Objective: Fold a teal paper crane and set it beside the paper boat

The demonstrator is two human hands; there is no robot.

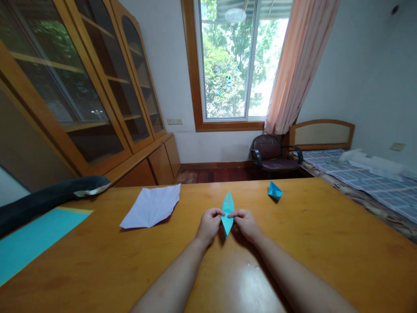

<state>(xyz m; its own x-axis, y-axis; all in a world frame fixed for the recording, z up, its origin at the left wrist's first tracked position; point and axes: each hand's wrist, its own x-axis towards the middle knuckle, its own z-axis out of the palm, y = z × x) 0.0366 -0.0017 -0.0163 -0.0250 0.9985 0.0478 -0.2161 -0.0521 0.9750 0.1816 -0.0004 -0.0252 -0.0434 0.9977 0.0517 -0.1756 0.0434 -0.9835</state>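
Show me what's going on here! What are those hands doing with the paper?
A person is pinching a folded blue paper between both hands, the left hand on one side and the right hand on the other. It is narrow, pointed, and slit at the far end. On the table, a creased white sheet lies to the left and a smaller blue fold to the right.

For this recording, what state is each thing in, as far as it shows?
Left hand, pinching the narrow paper's left edge
Right hand, pinching its right edge
Narrow paper, turquoise, folded, split at the far end
White paper, creased, opened out
Blue paper, folded
Turquoise sheet, flat
Curtain, gathered aside
Lower cabinet doors, shut
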